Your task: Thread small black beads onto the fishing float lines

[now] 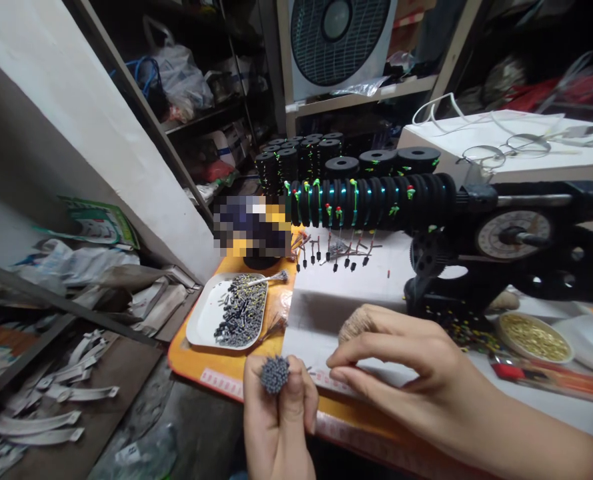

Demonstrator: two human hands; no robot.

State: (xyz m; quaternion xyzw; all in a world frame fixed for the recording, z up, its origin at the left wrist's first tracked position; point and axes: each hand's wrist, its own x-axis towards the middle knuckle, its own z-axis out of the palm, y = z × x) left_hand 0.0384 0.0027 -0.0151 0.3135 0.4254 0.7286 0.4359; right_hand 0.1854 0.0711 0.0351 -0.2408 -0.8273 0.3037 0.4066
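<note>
gray bundle of thin pieces sits in the left hand, its packed ends showing, near the front edge of the orange table. the left fingers and thumb wrap closely around it. the right hand is just beside, thumb and index fingertips nearly together; whether they pinch something thin, i cannot tell. a tan wrap covers one right finger. behind the bundle, a white tray holds loose gray and yellow pieces. beyond the hands, a row of black discs carries green threads, with small black pieces hanging below. golden pieces fill a bowl to the right.
</note>
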